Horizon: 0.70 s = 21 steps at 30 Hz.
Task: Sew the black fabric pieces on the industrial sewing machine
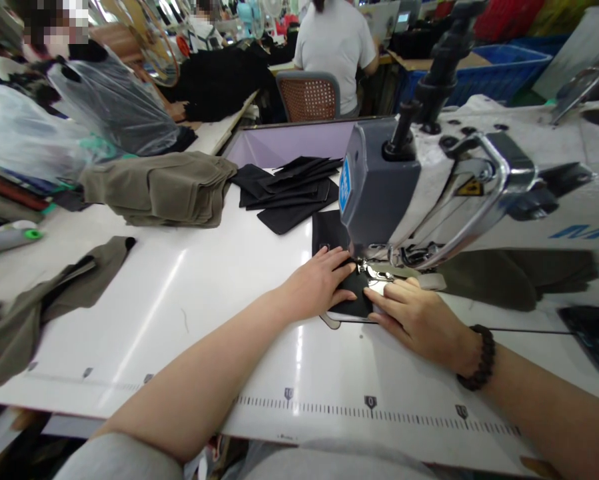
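Note:
A black fabric piece [352, 303] lies flat under the presser foot [370, 270] of the sewing machine [384, 180]. My left hand [316, 283] rests on this fabric just left of the foot, palm down with its fingers spread. On the other side, my right hand [419, 317] lies with its fingers stretched out, the tips at the fabric's right edge near the needle plate. Its thumb side is partly hidden. Right of the foot, an olive fabric piece [489, 277] lies beneath the machine arm.
Behind my left hand are a pile of black fabric pieces [292, 190] and an olive fabric stack [164, 187]. Another olive piece [84, 283] lies at the left. A thread cone [9, 237] and plastic bags [114, 107] stand farther left. A person [334, 40] sits beyond the table.

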### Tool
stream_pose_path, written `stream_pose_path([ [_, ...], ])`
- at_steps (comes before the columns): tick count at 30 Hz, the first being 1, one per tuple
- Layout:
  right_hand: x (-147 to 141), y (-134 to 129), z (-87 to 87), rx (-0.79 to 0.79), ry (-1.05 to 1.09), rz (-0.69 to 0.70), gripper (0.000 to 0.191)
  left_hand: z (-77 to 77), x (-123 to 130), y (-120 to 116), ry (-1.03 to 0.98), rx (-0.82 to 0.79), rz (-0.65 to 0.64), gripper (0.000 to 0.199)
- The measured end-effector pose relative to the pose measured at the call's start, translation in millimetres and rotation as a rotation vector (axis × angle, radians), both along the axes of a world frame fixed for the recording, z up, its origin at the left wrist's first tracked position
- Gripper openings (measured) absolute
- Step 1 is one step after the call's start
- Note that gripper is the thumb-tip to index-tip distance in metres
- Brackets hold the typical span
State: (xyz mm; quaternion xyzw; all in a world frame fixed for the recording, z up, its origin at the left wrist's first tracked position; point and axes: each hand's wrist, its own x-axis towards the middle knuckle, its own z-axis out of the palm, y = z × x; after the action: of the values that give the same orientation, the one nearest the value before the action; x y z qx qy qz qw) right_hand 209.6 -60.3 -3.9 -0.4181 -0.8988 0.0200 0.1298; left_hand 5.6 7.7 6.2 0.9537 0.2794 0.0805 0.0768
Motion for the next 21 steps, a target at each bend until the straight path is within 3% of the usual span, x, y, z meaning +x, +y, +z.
stream_pose_path([
  [15, 0, -1, -3.3, -0.014, 0.008, -0.033, 0.034, 3.9, 1, 1, 0.033, -0.003, 0.021, 0.043],
  [21, 1, -5, -0.2, 0.071, 0.064, 0.129, 0.030, 11.8, -2, -24, 0.029, 0.021, -0.165, 0.021],
])
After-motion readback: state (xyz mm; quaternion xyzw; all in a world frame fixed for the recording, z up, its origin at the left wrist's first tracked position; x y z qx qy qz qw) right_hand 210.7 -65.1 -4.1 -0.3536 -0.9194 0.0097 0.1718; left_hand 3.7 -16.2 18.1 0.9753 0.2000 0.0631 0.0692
